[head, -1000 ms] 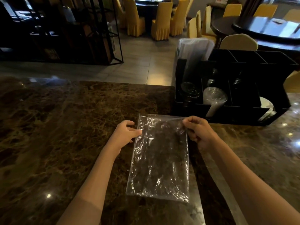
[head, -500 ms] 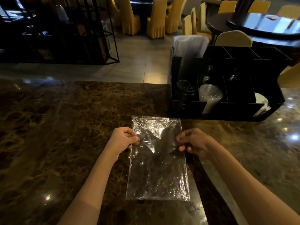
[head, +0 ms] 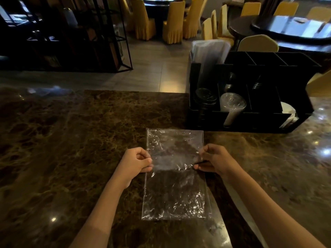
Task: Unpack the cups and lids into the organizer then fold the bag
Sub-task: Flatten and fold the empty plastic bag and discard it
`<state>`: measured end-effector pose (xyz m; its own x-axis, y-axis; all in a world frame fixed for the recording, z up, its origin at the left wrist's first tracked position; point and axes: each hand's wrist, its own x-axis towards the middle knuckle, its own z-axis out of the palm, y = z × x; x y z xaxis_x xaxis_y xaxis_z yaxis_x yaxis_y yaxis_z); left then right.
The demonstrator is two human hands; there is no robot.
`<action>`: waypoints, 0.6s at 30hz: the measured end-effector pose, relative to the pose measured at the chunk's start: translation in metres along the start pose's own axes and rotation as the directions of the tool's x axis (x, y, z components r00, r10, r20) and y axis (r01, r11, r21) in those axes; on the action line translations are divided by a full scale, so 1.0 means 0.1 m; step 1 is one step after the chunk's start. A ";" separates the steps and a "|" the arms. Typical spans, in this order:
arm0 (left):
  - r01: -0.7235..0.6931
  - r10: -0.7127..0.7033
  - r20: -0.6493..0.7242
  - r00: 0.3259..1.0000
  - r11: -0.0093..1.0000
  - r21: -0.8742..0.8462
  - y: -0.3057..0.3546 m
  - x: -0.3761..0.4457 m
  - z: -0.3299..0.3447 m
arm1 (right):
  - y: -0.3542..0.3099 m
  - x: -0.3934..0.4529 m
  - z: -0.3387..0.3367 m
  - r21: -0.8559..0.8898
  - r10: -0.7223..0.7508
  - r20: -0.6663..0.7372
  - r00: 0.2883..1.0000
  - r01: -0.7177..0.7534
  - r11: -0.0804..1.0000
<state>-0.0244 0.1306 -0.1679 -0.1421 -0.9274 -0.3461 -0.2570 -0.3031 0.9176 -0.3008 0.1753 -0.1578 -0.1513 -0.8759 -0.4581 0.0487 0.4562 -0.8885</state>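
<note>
Head view: clear plastic bag (head: 174, 176) flat on dark marbled bench (head: 71, 140), near front edge; left hand (head: 137, 162) pinching bag's left edge, fingers curled; right hand (head: 213, 161) pinching right edge at same height; black organizer (head: 268, 120) on bench beyond bag, apart from it; dark lids (head: 206, 97) stacked in front left compartment; clear cups (head: 232, 106) lying in next compartment; white items at organizer's right end, unclear; yellow chairs (head: 174, 24) in background.

Count: one clear plastic bag (head: 174, 176); one black organizer (head: 265, 90); one stack of black lids (head: 205, 97); one stack of clear cups (head: 232, 106); two hands; one bench (head: 71, 140).
</note>
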 end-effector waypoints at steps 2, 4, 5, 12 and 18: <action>-0.006 0.006 -0.013 1.000 1.000 -0.009 -0.01 -0.02 0.00 | 0.05 -0.03 0.00 0.020 -0.046 -0.006 0.999 0.046 0.999; -0.024 0.023 -0.023 0.999 1.000 -0.015 -0.02 -0.03 0.00 | 0.11 -0.07 -0.03 0.031 -0.108 0.009 0.994 0.107 0.994; -0.039 0.039 -0.025 0.999 0.999 -0.014 -0.03 -0.05 0.00 | 0.14 -0.10 -0.05 0.041 -0.140 0.024 0.990 0.139 0.989; -0.103 0.104 0.020 0.994 0.994 -0.025 -0.12 -0.16 -0.06 | 0.33 -0.37 -0.17 0.010 -0.248 0.075 0.966 0.248 0.969; -0.233 0.236 -0.011 0.972 0.963 0.134 -0.18 -0.24 -0.03 | 0.39 -0.51 -0.18 -0.178 -0.338 0.087 0.937 0.349 0.920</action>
<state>-0.0137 0.1577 -0.1758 -0.1879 -0.9751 -0.1173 -0.3422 -0.0469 0.9385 -0.3094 0.2406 -0.1690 -0.0727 -0.9887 -0.1310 -0.1837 0.1423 -0.9726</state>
